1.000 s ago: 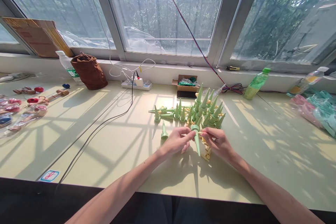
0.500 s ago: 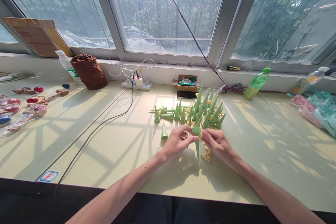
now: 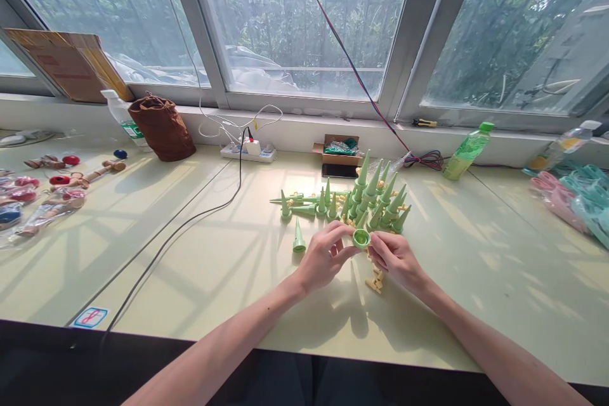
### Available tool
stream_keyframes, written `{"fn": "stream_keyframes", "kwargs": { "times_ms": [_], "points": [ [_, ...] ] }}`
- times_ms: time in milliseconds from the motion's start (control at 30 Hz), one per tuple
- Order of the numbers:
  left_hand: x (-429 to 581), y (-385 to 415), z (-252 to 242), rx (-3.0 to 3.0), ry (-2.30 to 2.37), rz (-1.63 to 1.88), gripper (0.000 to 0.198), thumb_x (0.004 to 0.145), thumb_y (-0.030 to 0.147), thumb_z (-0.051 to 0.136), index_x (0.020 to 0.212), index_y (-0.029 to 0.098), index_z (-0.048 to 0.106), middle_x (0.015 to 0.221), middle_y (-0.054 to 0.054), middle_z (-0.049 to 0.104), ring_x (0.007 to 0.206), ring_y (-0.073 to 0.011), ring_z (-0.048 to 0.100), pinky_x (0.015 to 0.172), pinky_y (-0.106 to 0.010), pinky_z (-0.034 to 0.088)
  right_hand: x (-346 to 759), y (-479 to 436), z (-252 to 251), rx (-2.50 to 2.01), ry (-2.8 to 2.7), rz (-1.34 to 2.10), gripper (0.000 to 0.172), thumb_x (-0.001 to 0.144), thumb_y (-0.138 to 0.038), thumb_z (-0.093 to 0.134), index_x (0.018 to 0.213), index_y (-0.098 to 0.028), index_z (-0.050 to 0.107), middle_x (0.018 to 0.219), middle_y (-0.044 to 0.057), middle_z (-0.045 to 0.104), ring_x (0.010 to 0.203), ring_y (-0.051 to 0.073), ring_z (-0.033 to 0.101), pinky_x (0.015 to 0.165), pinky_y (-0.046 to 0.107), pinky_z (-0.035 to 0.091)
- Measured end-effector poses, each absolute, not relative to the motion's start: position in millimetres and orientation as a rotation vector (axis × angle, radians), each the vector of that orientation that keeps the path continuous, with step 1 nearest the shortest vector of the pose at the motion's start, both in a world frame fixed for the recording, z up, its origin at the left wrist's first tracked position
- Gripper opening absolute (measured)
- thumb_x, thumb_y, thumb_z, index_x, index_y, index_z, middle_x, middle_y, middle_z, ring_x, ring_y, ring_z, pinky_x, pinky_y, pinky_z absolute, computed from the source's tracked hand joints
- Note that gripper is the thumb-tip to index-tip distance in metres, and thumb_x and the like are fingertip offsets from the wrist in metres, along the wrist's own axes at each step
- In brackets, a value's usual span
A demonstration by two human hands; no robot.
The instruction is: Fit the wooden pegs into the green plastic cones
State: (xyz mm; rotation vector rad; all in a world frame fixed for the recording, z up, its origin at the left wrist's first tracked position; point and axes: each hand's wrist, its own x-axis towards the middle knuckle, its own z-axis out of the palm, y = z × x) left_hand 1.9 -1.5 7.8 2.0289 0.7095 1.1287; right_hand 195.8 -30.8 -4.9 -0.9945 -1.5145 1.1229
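Both my hands meet over the table and pinch one green plastic cone (image 3: 361,239). Its round open end faces me and its tip points down and away. My left hand (image 3: 325,257) grips the cone's rim from the left. My right hand (image 3: 396,257) holds it from the right with closed fingers. Just behind them stands a cluster of green cones (image 3: 375,198), most upright. More cones (image 3: 304,203) lie or stand to the left. A few small yellow pieces (image 3: 375,281) lie on the table under my right hand.
A black cable (image 3: 190,222) crosses the table (image 3: 200,266) from a power strip (image 3: 247,152). A brown bag (image 3: 162,127), wooden toys (image 3: 71,174) and bagged items (image 3: 33,209) sit at the left. A green bottle (image 3: 466,151) and pink and teal packs (image 3: 575,200) lie at the right.
The cone has been turned in my hands: its tip pointed down toward me before, and its open end faces me now. Both hands stayed in nearly the same place.
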Motion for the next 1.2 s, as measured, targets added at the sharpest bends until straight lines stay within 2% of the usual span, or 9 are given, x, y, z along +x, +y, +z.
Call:
{"fn": "stream_keyframes", "kwargs": {
  "times_ms": [133, 233, 400, 500, 667, 800, 967, 1200],
  "points": [
    [3, -3, 11, 1.967, 0.805, 1.089, 0.024, 0.09, 0.036, 0.065, 0.105, 0.018, 0.062, 0.097, -0.005, 0.061, 0.058, -0.0069, 0.05, 0.05, -0.019, 0.047, 197, -31, -8, -0.982, -1.495, 1.065, 0.043, 0.096, -0.05, 0.052, 0.067, -0.019, 0.049, 0.053, -0.005, 0.035, 0.043, 0.008, 0.03, 0.04, 0.024, 0.025],
    [3, -5, 15, 1.823, 0.873, 1.042, 0.027, 0.088, 0.042, 0.065, 0.097, 0.016, 0.061, 0.093, -0.004, 0.061, 0.057, -0.0071, 0.053, 0.048, -0.019, 0.045, 198, -31, -7, -0.987, -1.521, 0.986, 0.041, 0.097, -0.05, 0.052, 0.07, -0.019, 0.053, 0.051, -0.006, 0.035, 0.043, 0.009, 0.031, 0.041, 0.024, 0.027],
    [3, -2, 19, 1.487, 0.822, 0.766, 0.055, 0.094, 0.061, 0.044, 0.072, 0.013, 0.059, 0.06, -0.001, 0.057, 0.04, -0.0063, 0.045, 0.039, -0.019, 0.035, 201, -31, -4, -1.034, -1.675, 0.793, 0.042, 0.098, -0.048, 0.05, 0.068, -0.019, 0.053, 0.053, -0.003, 0.041, 0.046, 0.01, 0.035, 0.045, 0.025, 0.031],
    [1, 0, 18, 1.369, 0.736, 0.604, 0.063, 0.093, 0.067, 0.04, 0.068, 0.012, 0.06, 0.047, 0.001, 0.052, 0.035, -0.006, 0.041, 0.042, -0.021, 0.037, 203, -31, -1, -1.062, -1.802, 0.678, 0.042, 0.098, -0.047, 0.049, 0.071, -0.017, 0.058, 0.056, -0.002, 0.044, 0.05, 0.011, 0.037, 0.048, 0.025, 0.031],
    [-3, 0, 16, 1.319, 0.663, 0.569, 0.05, 0.089, 0.063, 0.054, 0.079, 0.014, 0.06, 0.05, 0.003, 0.054, 0.037, -0.006, 0.042, 0.044, -0.021, 0.035, 203, -31, 1, -1.042, -1.866, 0.65, 0.041, 0.099, -0.047, 0.047, 0.077, -0.016, 0.064, 0.059, -0.001, 0.048, 0.051, 0.011, 0.039, 0.048, 0.025, 0.031],
    [-4, 1, 13, 1.335, 0.661, 0.575, 0.048, 0.086, 0.064, 0.058, 0.079, 0.016, 0.056, 0.048, 0.004, 0.052, 0.037, -0.0067, 0.042, 0.043, -0.021, 0.033, 203, -31, -2, -1.033, -1.862, 0.678, 0.04, 0.099, -0.047, 0.047, 0.079, -0.017, 0.063, 0.058, -0.001, 0.047, 0.05, 0.011, 0.039, 0.048, 0.025, 0.03],
    [-4, 3, 9, 1.367, 0.647, 0.587, 0.047, 0.086, 0.062, 0.06, 0.084, 0.014, 0.059, 0.051, 0.004, 0.053, 0.041, -0.0071, 0.045, 0.043, -0.02, 0.034, 203, -31, -4, -1.035, -1.848, 0.72, 0.038, 0.099, -0.044, 0.047, 0.075, -0.017, 0.059, 0.055, -0.003, 0.044, 0.048, 0.011, 0.037, 0.046, 0.025, 0.029],
    [-3, 0, 13, 1.528, 0.683, 0.688, 0.036, 0.087, 0.05, 0.065, 0.087, 0.014, 0.06, 0.056, 0.006, 0.048, 0.043, -0.0065, 0.046, 0.044, -0.019, 0.035, 202, -30, -5, -1.032, -1.811, 0.767, 0.042, 0.1, -0.041, 0.046, 0.064, -0.019, 0.049, 0.052, -0.004, 0.041, 0.046, 0.01, 0.035, 0.045, 0.025, 0.028]
  ]
}}
